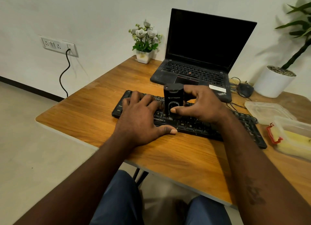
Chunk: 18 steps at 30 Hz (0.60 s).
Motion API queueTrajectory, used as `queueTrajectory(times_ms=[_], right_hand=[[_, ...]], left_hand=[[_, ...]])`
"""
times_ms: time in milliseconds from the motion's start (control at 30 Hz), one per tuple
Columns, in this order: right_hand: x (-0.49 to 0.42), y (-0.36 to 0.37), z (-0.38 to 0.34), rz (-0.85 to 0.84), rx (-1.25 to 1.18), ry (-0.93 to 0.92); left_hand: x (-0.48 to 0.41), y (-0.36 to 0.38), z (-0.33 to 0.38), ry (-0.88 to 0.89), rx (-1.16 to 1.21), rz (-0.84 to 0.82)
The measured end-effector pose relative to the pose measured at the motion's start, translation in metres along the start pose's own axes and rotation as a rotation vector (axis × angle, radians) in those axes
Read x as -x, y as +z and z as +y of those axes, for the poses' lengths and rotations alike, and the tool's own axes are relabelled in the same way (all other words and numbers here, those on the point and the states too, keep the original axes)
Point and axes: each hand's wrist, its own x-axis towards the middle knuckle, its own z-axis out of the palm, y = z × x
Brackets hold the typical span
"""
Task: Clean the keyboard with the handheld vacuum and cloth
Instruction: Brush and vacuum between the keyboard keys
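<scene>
Vacuuming is under way: the right hand (200, 105) pinches the handheld vacuum (173, 100) upright, nozzle on the keys mid-way along the keyboard (198, 128), which lies slantwise across the middle of the tabletop (94, 117). The left hand (143, 117) lies flat, fingers spread, steadying its left end. Next, probably, a slide along the rows. No cloth shows.

Soft, even indoor light fills the scene, moderately bright, with no harsh glare. The plant (299, 31) at 2 o'clock throws a faint, diffuse shadow on the white wall (84, 14). Wide-angle distortion bends the table (101, 96) edges and stretches both forearms toward 6 o'clock (knees there look soft, slightly smeared). The centre stays reasonably sharp.
</scene>
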Motion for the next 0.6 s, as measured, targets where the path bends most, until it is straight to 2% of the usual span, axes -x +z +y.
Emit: queueTrajectory(times_ms=[133, 333, 600], right_hand=[[0.001, 0.001, -0.004, -0.054, -0.003, -0.042], [0.000, 0.019, -0.010, 0.009, 0.060, -0.128], [0.044, -0.021, 0.009, 0.022, 0.173, -0.066]], left_hand=[[0.000, 0.000, 0.000, -0.001, 0.004, 0.002], [0.000, 0.000, 0.000, -0.010, 0.032, 0.011], [-0.001, 0.001, -0.002, -0.029, 0.054, 0.002]])
